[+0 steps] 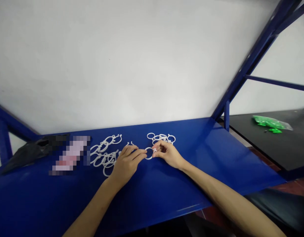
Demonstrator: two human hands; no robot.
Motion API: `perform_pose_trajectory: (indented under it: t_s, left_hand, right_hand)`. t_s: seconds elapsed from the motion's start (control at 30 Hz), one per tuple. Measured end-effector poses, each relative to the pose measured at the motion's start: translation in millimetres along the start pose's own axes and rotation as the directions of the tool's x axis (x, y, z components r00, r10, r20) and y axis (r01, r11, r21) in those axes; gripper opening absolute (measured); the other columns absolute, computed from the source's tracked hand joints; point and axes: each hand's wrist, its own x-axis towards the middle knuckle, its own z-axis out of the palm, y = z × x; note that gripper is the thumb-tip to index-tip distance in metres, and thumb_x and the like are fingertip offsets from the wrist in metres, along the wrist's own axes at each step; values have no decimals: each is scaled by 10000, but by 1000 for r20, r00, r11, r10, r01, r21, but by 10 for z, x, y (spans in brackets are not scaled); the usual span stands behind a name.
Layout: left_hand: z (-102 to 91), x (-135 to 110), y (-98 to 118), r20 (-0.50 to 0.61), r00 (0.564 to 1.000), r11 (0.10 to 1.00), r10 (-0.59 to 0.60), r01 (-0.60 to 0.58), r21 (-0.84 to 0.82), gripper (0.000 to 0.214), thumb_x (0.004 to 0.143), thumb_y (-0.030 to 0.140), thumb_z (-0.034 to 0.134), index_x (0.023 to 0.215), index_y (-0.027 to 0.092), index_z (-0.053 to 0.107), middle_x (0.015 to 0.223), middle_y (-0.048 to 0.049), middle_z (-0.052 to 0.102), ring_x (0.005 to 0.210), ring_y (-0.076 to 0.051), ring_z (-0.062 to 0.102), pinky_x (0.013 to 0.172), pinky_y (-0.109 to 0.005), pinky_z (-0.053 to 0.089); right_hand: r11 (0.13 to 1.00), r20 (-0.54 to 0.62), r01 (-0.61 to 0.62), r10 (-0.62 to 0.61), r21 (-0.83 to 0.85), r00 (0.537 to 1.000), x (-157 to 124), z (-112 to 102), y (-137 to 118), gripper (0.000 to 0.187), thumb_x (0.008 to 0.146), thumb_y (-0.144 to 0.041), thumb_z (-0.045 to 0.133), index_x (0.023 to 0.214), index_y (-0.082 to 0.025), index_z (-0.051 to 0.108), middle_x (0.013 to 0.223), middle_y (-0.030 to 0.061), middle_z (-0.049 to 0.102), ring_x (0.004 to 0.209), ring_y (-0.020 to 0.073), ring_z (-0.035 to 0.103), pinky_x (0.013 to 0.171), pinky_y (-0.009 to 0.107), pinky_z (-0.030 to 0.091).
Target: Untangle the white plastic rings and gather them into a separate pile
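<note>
You have one white ring (149,158) between your two hands, just above or on the blue counter (166,200); which of the two, you cannot tell from here. Your right grip (168,153) is clamped on it, thumb and index finger together at the ring's small fitting. Your left grip (125,163) meets the opposite edge with its fingertips; its thumb is hidden, so whether it pinches the ring cannot be told.

Left of your left grip, and partly behind it, lies a loose heap of white rings (108,158): at least eight, though they overlap too much for an exact count. Just beyond your right grip sits a smaller cluster of rings (164,137), at least four, overlapping too. Farther left of your left grip, past the heap, you have one pixelated packet (71,153) and one black bag (25,156). Well to the right of your right grip, one clear bag with green contents (267,121) rests on the black counter (260,144).

Both your forearms come in from the near side, slanting inward so the hands nearly meet. Your left hand is palm down, back of the hand upward, fingers stretched toward the ring. Your right hand points leftward, its fingers curled.
</note>
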Motion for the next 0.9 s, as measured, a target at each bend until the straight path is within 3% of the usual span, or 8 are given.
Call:
perform_pose_trajectory:
  t_s: [0.1,0.2,0.37,0.47,0.6,0.73,0.83,0.9]
  left_hand:
    - [44,-7,35,20,1000,1000,10,-10,-7,343,954,93,480,1010,303,744,1038,21,772,987,-204,613,940,-395,483]
    - [34,22,67,-35,999,1000,-12,12,-10,294,950,115,513,1115,272,700,1057,-9,756,990,-197,625,951,-375,486]
    - [-20,72,44,-182,967,983,-179,185,14,250,953,201,551,1198,187,597,1063,-80,700,1029,-222,615,970,-389,481]
    - [13,35,-19,-76,944,936,-321,329,127,240,954,321,555,1141,183,614,1074,-99,686,1044,-281,594,920,-444,476]
    - [81,-46,-92,149,888,880,-435,385,278,219,926,364,576,1023,187,659,1017,-105,679,1006,-329,564,841,-469,464]
    - [89,-74,-106,228,878,891,-421,353,285,154,932,231,515,917,210,667,962,-88,675,953,-297,558,817,-442,446]
    - [77,-67,-99,224,871,884,-436,368,290,154,931,243,518,905,211,667,949,-89,676,946,-296,557,809,-438,438]
    - [72,-61,-95,223,865,877,-449,380,294,155,931,259,531,900,205,673,947,-89,678,945,-298,556,810,-439,437]
  right_hand:
    - [1000,-6,-10,10,-6,1000,10,-27,-1,392,721,-533,818,822,-201,635,687,-32,650,617,131,589,610,267,468]
    - [997,-28,35,-37,-63,999,16,-66,-33,381,740,-537,801,778,-197,633,711,-19,659,639,140,596,625,280,477]
    - [984,-268,55,-100,-171,958,62,-180,-81,331,799,-510,743,778,-200,629,831,26,717,712,163,639,658,293,509]
    - [939,-387,81,-215,-333,897,105,-303,-79,260,850,-453,700,853,-198,651,813,29,711,715,169,643,688,304,520]
    - [824,-375,87,-346,-560,860,156,-480,-27,212,905,-407,643,898,-195,656,870,50,710,753,183,646,737,328,519]
    - [735,-325,7,-308,-678,894,185,-600,62,158,942,-356,608,919,-204,646,872,38,712,784,191,642,749,330,507]
    - [616,-238,-10,-289,-788,927,191,-650,106,123,952,-316,608,906,-210,652,877,42,707,852,218,625,797,356,498]
    - [541,-221,-15,-318,-841,922,188,-664,104,117,954,-304,610,916,-206,660,918,64,698,914,242,611,848,386,493]
